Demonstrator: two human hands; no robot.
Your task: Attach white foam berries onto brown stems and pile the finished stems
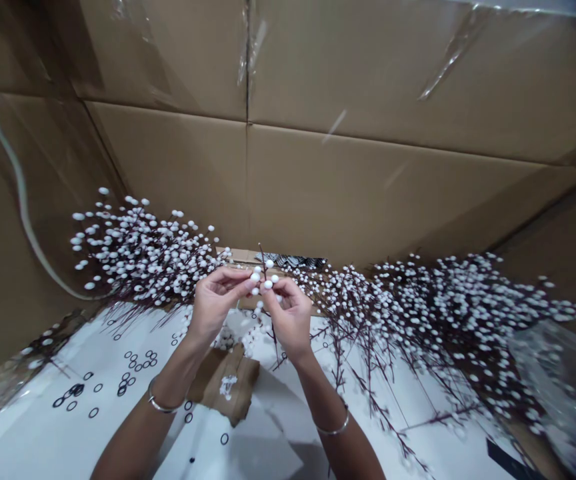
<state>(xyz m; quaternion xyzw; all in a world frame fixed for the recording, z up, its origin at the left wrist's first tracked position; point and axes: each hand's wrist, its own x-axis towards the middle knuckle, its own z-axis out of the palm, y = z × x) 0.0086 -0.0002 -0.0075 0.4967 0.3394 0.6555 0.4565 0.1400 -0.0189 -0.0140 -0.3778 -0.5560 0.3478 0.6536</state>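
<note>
Over the white table, my two hands meet at a thin brown twig (262, 256) with several white berries (269, 265) on it. The fingers of my left hand (214, 300) are closed in a pinch at the berries on the twig's left side. Opposite, my right hand (291, 320) pinches the twig just below the berries, thumb and fingers together. The twig's tip points up and its lower part shows below my right fingers. Beneath my hands lies a torn piece of brown cardboard (213, 393) with a white glue-like blob (227, 385) on it.
Bunches of white-berry twigs lie at the left (143, 247) and along the right (443, 300). Black rings (75, 390) are scattered on the white tabletop (133, 427). A cardboard wall (368, 187) stands behind. A clear plastic bag (553, 360) sits far right; a pale cable (21, 180) hangs left.
</note>
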